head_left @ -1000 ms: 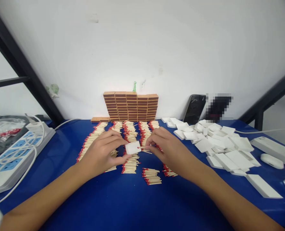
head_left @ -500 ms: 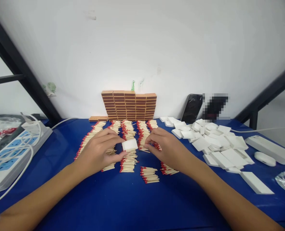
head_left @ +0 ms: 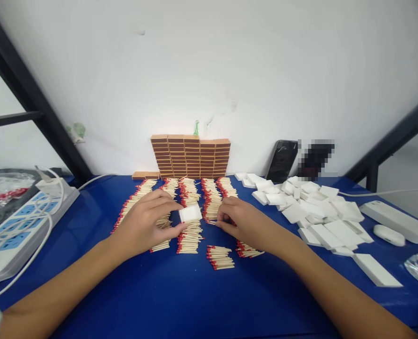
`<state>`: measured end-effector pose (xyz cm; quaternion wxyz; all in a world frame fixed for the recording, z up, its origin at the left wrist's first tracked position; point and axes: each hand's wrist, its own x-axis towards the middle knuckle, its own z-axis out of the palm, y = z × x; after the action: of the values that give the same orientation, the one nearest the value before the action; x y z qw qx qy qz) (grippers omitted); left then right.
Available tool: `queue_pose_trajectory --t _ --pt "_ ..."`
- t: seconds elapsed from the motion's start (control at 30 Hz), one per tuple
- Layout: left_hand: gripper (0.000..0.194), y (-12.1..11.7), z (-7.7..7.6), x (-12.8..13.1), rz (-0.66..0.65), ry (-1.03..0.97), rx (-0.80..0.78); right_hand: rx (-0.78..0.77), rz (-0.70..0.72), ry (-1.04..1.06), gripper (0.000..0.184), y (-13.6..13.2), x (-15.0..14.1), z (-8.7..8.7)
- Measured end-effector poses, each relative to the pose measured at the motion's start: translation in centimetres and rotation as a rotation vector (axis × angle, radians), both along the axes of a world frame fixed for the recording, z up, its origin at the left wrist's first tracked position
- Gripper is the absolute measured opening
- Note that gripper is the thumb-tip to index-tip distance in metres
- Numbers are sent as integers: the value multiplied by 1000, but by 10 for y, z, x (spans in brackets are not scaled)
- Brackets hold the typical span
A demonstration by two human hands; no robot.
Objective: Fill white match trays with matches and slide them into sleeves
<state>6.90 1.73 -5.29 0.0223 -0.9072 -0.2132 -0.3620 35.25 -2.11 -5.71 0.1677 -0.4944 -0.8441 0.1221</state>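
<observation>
My left hand (head_left: 145,223) pinches a small white matchbox tray (head_left: 190,213) between thumb and fingers, held just above rows of red-tipped matches (head_left: 189,197) laid out on the blue table (head_left: 180,296). My right hand (head_left: 242,220) is curled to the right of the tray, its fingertips closed on matches at the edge of a row. A small separate bundle of matches (head_left: 221,258) lies in front of both hands.
Brown matchbox sleeves (head_left: 191,157) are stacked against the white wall. A heap of white trays (head_left: 316,207) covers the right side, with a white mouse (head_left: 389,234), a white flat box (head_left: 397,220) and a dark phone (head_left: 282,160). A power strip (head_left: 16,226) lies at left.
The right hand has drawn back from the tray and curled its fingers over the matches to the right. The left hand keeps the tray in nearly the same place.
</observation>
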Motion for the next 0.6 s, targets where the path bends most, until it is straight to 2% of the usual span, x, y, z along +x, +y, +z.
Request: queue_pose_trajectory --t 0.27,0.43,0.6 --pt "28 0 1 1 -28 6 -2 -55 31 35 15 -7 -3 9" --pt "26 -4 -1 5 -21 19 17 6 16 100 11 -12 -4 17" --pt "26 -8 -6 7 -2 9 35 -5 31 108 10 -15 -3 20"
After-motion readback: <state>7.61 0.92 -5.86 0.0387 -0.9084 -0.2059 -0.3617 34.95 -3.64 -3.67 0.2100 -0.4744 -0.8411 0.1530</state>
